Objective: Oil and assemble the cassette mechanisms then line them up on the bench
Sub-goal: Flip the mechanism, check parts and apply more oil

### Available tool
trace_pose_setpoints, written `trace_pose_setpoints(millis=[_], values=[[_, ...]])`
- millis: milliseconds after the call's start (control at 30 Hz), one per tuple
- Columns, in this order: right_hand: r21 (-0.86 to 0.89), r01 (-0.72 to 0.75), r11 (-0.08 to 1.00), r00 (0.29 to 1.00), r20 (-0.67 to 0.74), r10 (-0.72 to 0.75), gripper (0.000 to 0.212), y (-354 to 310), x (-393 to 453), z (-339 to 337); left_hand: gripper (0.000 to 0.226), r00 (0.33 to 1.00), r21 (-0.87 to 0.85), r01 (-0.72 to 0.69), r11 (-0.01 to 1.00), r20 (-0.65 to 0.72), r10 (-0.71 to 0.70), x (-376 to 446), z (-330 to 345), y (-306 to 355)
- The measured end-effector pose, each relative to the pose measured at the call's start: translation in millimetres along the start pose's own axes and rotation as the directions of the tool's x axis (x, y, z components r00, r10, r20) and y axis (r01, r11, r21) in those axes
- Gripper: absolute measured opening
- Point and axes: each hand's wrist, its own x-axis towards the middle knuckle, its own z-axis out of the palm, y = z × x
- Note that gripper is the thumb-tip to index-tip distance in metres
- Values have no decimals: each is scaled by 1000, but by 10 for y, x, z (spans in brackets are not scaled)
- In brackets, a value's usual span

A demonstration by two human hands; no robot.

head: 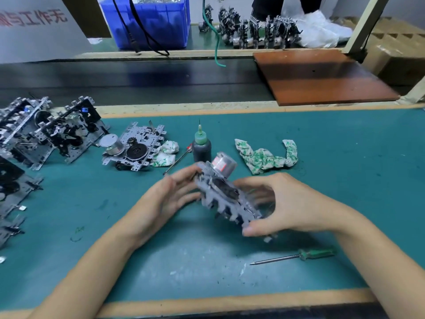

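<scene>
Head view looks down on a teal felt-like bench mat (322, 139) with a tan edge strip. Both bare hands hold one cassette mechanism (226, 194) above the mat's middle: a grey stamped-metal plate with toothed, notched edges, a black wheel at its centre and a shiny cylindrical motor with a red label at the far end. It is blurred. The right hand (278, 203) curls round its near right edge, thumb beneath the lower corner. The left hand (170, 194) touches the left side with fingers fairly straight; its exact grip I cannot tell.

Behind stands a dark oil bottle (202, 147) with a green needle-tipped cap, upright. Just left of it lies a thin metal probe (178, 161) with a red end, then a second mechanism (135, 146) lying flat against a crumpled green-printed rag (165, 153). A longer twisted rag (266, 157) lies to the right. More mechanisms (46, 130) lean in a row at far left. A green-handled screwdriver (296, 256) lies near the front.

Beyond run a black conveyor belt (138, 81), a brown board (322, 77) and a blue plastic crate (149, 21).
</scene>
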Motion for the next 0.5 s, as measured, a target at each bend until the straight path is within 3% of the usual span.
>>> trace_pose_setpoints(millis=[33,100,167,200,233,300,333,400,467,500], values=[[303,-10,953,995,95,-20,60,-18,-19,32,127,995,-119,77,990,70,-69,0,38,13],[701,-32,712,955,232,-185,64,-47,-20,192,131,966,-293,226,929,193,-174,9,178,12],[869,-125,479,909,293,-295,70,-96,-17,363,127,949,-433,279,857,263,-175,39,305,10],[890,-147,432,905,298,-305,63,-128,-18,414,119,947,-512,270,816,292,-130,48,353,20],[882,-147,449,917,291,-273,55,-136,-28,436,112,943,-584,263,768,324,-77,48,393,36],[760,-90,644,968,219,-122,34,-151,-96,392,108,935,-648,274,710,351,-40,28,405,44],[637,-28,770,991,120,-64,19,-138,-135,354,110,932,-654,286,701,360,-44,12,385,26],[330,49,943,991,-133,-5,13,-48,-259,267,106,911,-643,309,701,411,-24,-39,357,-25],[25,25,999,970,-244,-18,19,38,-425,172,99,905,-617,320,719,424,-38,-79,349,-96],[-124,13,992,980,-197,-38,22,71,-492,139,97,902,-615,330,716,429,-48,-88,347,-136]])
